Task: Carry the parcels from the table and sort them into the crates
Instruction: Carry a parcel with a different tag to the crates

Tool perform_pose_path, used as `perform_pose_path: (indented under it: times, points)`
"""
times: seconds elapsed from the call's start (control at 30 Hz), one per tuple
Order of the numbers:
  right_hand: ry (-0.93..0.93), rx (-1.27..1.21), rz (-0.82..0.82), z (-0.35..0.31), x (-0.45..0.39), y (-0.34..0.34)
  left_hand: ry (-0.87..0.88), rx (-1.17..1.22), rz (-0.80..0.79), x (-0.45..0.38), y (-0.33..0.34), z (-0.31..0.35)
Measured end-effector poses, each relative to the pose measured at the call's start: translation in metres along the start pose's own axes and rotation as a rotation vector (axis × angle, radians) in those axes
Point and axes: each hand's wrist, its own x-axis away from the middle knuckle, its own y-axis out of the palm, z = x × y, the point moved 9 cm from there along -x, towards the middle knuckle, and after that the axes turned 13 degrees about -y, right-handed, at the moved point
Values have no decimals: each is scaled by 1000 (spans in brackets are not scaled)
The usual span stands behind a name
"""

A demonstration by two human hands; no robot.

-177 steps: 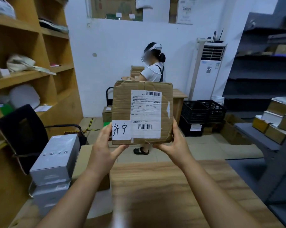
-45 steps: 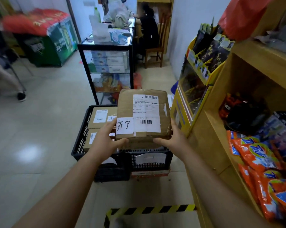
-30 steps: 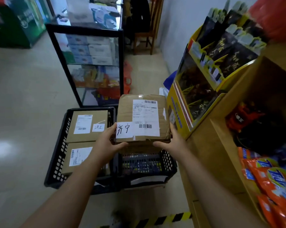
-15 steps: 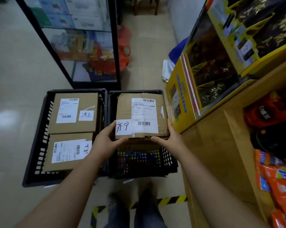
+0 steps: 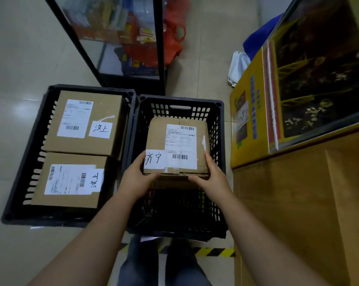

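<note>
A brown cardboard parcel point(image 5: 177, 131) with a white shipping label and a handwritten tag is down inside the right black crate point(image 5: 179, 103), below its rim. My left hand point(image 5: 136, 178) grips its near left corner and my right hand point(image 5: 212, 177) grips its near right corner. Whether the parcel touches the crate floor is hidden. The left black crate point(image 5: 30, 153) holds two labelled brown parcels, one at the far end point(image 5: 110, 139) and one at the near end point(image 5: 40, 182).
A black-framed glass cabinet point(image 5: 160, 46) stands just behind the crates. A yellow display stand point(image 5: 250, 120) and a wooden shelf unit point(image 5: 288, 203) flank the right crate. Yellow-black tape point(image 5: 213, 251) marks the tiled floor by my feet. Open floor lies to the left.
I walked from the table to the crates carrying the parcel. Over the last second I have lowered it from above the right crate down into it, and my view has tilted further down.
</note>
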Motion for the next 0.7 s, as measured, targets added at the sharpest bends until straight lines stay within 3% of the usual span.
perform_pose_path:
  times: [0.7]
  points:
    - [55,-5,130,110,-89,58,4,-47,9,-134,55,-61]
